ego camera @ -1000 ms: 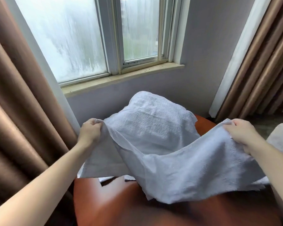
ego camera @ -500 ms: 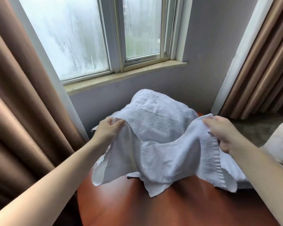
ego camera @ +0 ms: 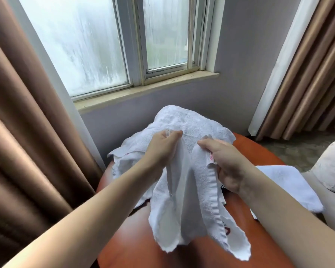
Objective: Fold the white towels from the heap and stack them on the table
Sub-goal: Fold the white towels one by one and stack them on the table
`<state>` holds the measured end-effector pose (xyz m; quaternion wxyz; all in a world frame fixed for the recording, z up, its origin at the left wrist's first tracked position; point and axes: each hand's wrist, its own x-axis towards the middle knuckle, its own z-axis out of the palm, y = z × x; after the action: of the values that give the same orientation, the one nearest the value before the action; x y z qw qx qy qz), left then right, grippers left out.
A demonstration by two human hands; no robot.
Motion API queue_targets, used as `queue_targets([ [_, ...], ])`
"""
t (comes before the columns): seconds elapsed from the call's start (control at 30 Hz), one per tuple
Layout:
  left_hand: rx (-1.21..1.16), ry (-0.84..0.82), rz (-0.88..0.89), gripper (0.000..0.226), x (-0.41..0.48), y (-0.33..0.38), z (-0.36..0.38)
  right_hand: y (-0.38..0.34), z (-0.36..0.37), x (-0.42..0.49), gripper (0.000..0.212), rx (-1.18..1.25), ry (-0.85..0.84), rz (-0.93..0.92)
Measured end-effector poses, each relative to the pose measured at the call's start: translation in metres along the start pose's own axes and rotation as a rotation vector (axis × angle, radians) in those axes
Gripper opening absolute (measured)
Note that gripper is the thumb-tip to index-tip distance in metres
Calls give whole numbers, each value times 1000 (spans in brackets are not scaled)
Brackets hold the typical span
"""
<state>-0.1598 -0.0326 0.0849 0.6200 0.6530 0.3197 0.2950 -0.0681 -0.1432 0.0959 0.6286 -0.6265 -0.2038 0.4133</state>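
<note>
A white towel (ego camera: pixel 184 207) hangs doubled over the round reddish-brown table (ego camera: pixel 135 246). My left hand (ego camera: pixel 162 147) pinches one top corner of it. My right hand (ego camera: pixel 226 161) grips the other top corner, beside a small red label. The two hands are almost together above the table's middle. Behind them lies the heap of white towels (ego camera: pixel 193 120) at the table's far edge. A flat folded white towel (ego camera: pixel 286 182) lies on the table's right side, partly behind my right forearm.
Brown curtains hang at the left (ego camera: pixel 27 151) and at the right (ego camera: pixel 313 74). A window with a stone sill (ego camera: pixel 143 89) is on the far wall. A pale upholstered armchair (ego camera: pixel 333 171) stands at the right edge, close to the table.
My hands have come together from wide apart, bringing the towel's two top corners nearly side by side. The towel now hangs folded in half lengthwise instead of spread out.
</note>
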Motion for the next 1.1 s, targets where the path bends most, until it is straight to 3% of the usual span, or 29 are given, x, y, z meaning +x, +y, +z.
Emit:
queue_targets([
  [0.17,-38,-203,-6,22,-15,5,5,1,13,-3,24,-26,-3,-58],
  [0.27,-54,-223,23,15,-19,4,1,1,14,-5,28,-28,27,-82],
  [0.37,-31,-241,90,21,-23,3,-1,1,14,-7,9,-43,59,-161],
  [0.5,-37,-225,136,27,-27,2,1,4,20,-12,27,-154,69,-366],
  [0.6,-115,-262,140,54,-24,0,-2,7,20,-17,37,-224,30,-547],
  [0.73,-200,-295,139,72,-24,-3,-3,15,15,-14,24,-423,16,-687],
  [0.83,-246,-261,107,53,-24,-4,1,27,14,-10,16,-533,19,-788],
  [0.9,-298,-242,81,39,-22,-3,1,34,14,-9,20,-515,-23,-811],
  [1.0,-267,-210,111,35,-16,-3,-6,34,10,-6,33,-270,-67,-730],
  [1.1,-174,-244,161,36,-10,1,-17,31,-11,5,42,-288,101,-615],
])
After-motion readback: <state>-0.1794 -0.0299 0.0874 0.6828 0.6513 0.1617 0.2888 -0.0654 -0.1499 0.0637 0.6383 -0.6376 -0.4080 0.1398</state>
